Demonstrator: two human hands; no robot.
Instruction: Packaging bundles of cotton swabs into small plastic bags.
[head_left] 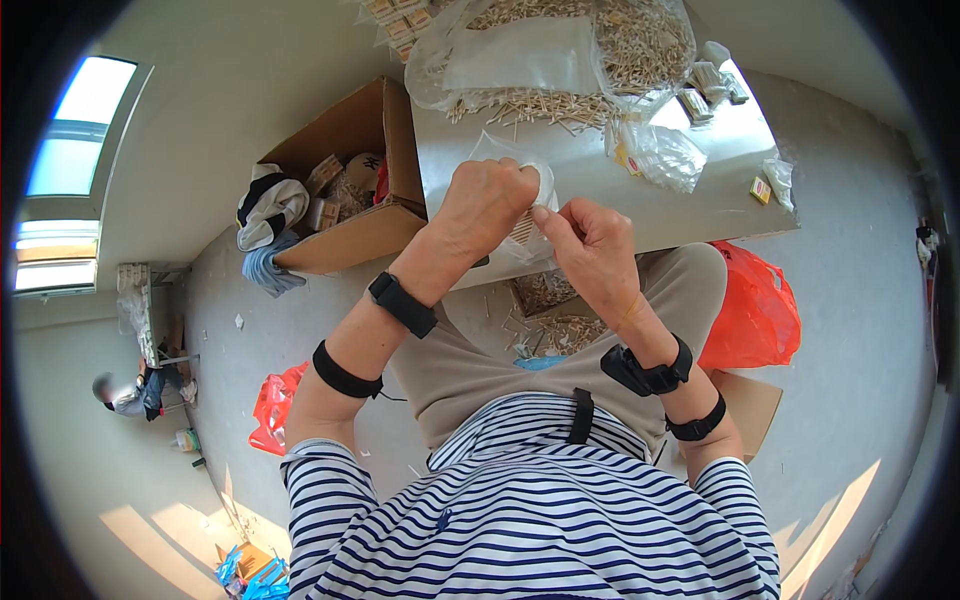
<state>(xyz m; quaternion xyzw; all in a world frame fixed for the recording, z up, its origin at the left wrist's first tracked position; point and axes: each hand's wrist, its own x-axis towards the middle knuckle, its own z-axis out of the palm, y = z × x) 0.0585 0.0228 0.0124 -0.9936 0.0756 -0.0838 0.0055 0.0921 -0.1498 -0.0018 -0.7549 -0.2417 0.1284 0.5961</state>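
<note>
Over the near edge of the white table [690,218], both hands hold a small clear plastic bag [522,236] with a bundle of thin sticks, apparently cotton swabs, inside. My left hand [485,205] is closed in a fist around its upper part, and the bag's loose film sticks out beyond the knuckles. My right hand [597,250] pinches the bag's right side between thumb and curled fingers. Farther back on the table, a large heap of cotton swabs [640,45] spills from a big clear bag [425,65].
An open cardboard box [350,240] with cloth and packs stands left of the table. Crumpled clear bags [670,155] and a small yellow-red packet [760,190] lie at right. Red plastic bags [750,305] rest on the floor. Another person [130,397] sits far left.
</note>
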